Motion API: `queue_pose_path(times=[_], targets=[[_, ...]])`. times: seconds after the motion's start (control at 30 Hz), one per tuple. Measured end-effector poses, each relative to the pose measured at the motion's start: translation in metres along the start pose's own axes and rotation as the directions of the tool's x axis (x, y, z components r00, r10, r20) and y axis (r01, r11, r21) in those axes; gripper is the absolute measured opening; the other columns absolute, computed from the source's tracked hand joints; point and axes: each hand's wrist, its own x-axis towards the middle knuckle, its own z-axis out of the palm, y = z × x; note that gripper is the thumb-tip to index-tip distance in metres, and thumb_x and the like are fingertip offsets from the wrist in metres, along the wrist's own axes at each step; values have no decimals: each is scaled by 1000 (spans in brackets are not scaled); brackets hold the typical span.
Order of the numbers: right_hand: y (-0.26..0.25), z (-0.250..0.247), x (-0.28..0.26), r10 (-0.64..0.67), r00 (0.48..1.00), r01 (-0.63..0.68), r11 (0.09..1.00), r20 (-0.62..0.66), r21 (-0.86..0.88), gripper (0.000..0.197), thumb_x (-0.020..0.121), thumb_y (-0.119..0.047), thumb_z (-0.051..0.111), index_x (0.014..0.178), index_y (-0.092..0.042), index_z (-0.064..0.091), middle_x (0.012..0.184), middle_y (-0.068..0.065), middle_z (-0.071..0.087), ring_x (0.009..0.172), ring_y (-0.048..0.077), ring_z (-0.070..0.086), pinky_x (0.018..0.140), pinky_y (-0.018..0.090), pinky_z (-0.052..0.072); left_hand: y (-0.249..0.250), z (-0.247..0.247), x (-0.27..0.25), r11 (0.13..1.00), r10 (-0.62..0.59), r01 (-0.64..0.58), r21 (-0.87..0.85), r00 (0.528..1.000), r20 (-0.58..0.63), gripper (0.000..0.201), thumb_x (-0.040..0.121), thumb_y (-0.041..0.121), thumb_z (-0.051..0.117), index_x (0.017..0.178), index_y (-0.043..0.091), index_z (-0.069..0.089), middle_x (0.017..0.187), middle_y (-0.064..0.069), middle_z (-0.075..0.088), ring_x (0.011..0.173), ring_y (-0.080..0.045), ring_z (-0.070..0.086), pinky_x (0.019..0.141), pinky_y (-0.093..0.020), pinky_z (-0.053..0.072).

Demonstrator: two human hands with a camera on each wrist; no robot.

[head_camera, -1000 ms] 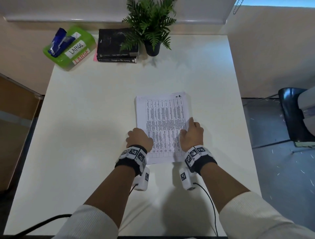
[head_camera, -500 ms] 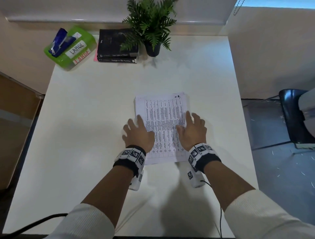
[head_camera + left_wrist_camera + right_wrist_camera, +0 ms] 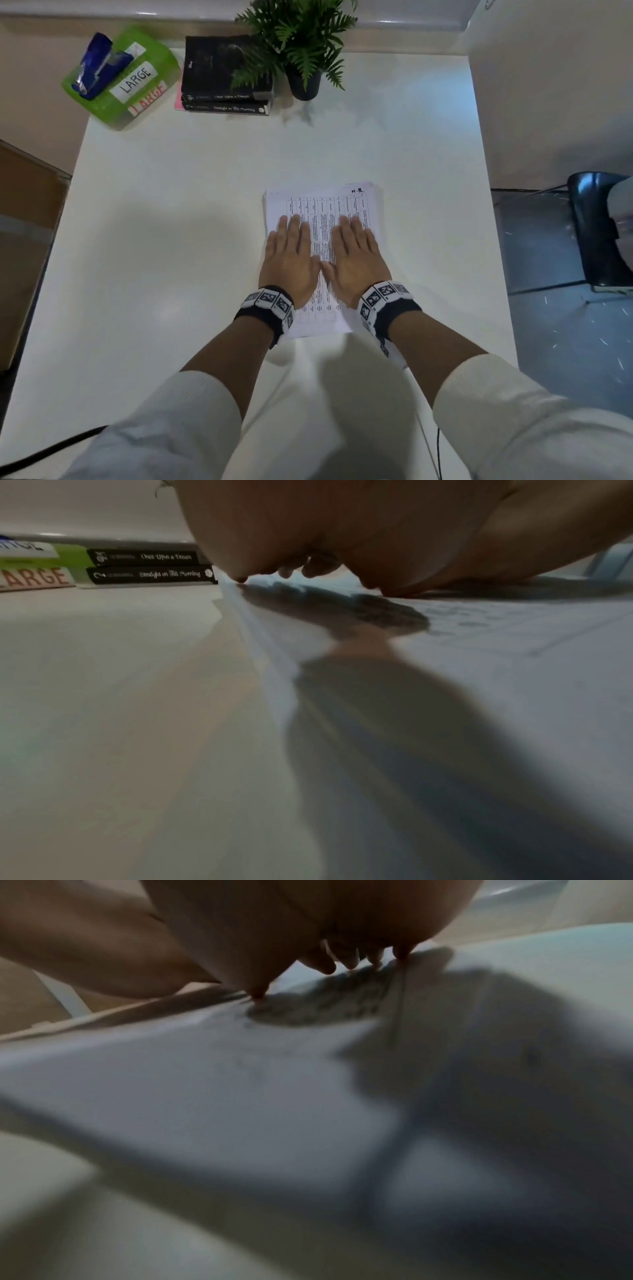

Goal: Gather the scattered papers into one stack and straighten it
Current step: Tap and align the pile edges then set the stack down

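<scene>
One stack of printed papers [image 3: 322, 202] lies flat in the middle of the white table [image 3: 171, 240], long side running away from me. My left hand [image 3: 291, 253] lies flat on the stack's left half, fingers straight and together. My right hand [image 3: 356, 257] lies flat on its right half the same way, thumbs nearly meeting over the middle. In the left wrist view the palm [image 3: 342, 528] hovers low over the paper stack [image 3: 479, 669], whose layered left edge shows. The right wrist view is blurred: fingertips [image 3: 325, 964] point down onto the sheet [image 3: 240, 1083].
At the table's far edge stand a green box labelled LARGE [image 3: 120, 78] with a blue stapler [image 3: 97, 65] on it, two stacked black books [image 3: 226, 75] and a small potted fern [image 3: 301, 44]. A dark chair [image 3: 596, 233] stands right of the table. A cable [image 3: 51, 455] crosses the near left corner.
Both hands went from curled fists at the stack's near side edges to spread fingers, then slid inward and forward to lie flat on top of the sheet. The stack has hardly shifted.
</scene>
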Motion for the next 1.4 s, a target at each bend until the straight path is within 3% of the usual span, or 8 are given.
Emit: queue_pose_path(times=[0.13, 0.8, 0.87, 0.97, 1.03, 1.13, 1.27, 1.4], targets=[[5, 12, 2, 21, 1000, -21, 1000, 16, 0, 74, 102, -54, 11, 157, -6, 3, 165, 12, -11, 151, 28, -15, 124, 45, -2, 0, 13, 2, 999, -32, 32, -16, 999, -7, 66, 102, 42, 17, 157, 10, 2, 165, -10, -8, 152, -27, -10, 124, -45, 0], [4, 14, 6, 27, 999, -29, 999, 40, 29, 73, 101, -54, 13, 157, -7, 6, 165, 12, -7, 152, 28, -13, 124, 47, -1, 1, 11, 6, 997, -70, 71, -38, 997, 26, 68, 99, 44, 26, 157, 14, 10, 165, -8, -3, 153, -25, -7, 123, -43, 3], [2, 2, 9, 32, 997, -35, 999, 70, 40, 74, 99, -52, 20, 156, -6, 13, 165, 14, 1, 152, 31, -5, 123, 48, 4, -1, -2, 9, 997, -60, 61, -44, 998, 36, 67, 96, 45, 33, 155, 15, 22, 165, -9, 10, 152, -26, 7, 121, -44, 13], [1, -27, 23, 16, 999, -16, 1000, 40, 4, 64, 87, -52, 39, 134, -8, 46, 144, 16, 39, 135, 36, 33, 109, 50, 29, -2, -22, 22, 998, -44, 45, -36, 999, 19, 49, 93, 38, 44, 135, 14, 49, 154, -12, 34, 142, -30, 30, 108, -46, 31], [4, -43, 38, 11, 1000, -11, 999, 8, -53, 56, 84, -51, 42, 122, -12, 54, 132, 13, 47, 123, 33, 40, 101, 48, 32, -2, -31, 36, 998, -37, 36, -42, 999, -18, 37, 96, 34, 43, 121, 12, 59, 153, -13, 36, 142, -31, 29, 108, -46, 31], [14, -44, 55, -3, 1000, 2, 998, -16, -69, 63, 89, -51, 39, 138, -11, 43, 150, 20, 33, 141, 36, 25, 114, 50, 22, -3, -32, 59, 999, -17, 17, -41, 1000, -3, 36, 100, 34, 41, 122, 12, 59, 163, -13, 17, 152, -29, 9, 118, -47, 18], [24, -21, 60, -17, 997, 22, 998, 80, -62, 76, 99, -55, 19, 157, -10, 0, 164, 16, -13, 151, 33, -15, 123, 49, -1, -12, -17, 67, 996, -18, 23, -86, 998, 60, 41, 104, 39, 32, 136, 16, 44, 165, -11, -3, 153, -26, -7, 122, -46, 1], [27, -9, 60, -21, 997, 25, 998, 69, -56, 76, 99, -58, 7, 157, -11, -8, 162, 14, -21, 149, 29, -22, 123, 48, -5, -19, -5, 65, 998, -8, 10, -64, 1000, 25, 59, 104, 46, 24, 155, 18, 17, 166, -5, -6, 153, -20, -9, 122, -41, -4]])
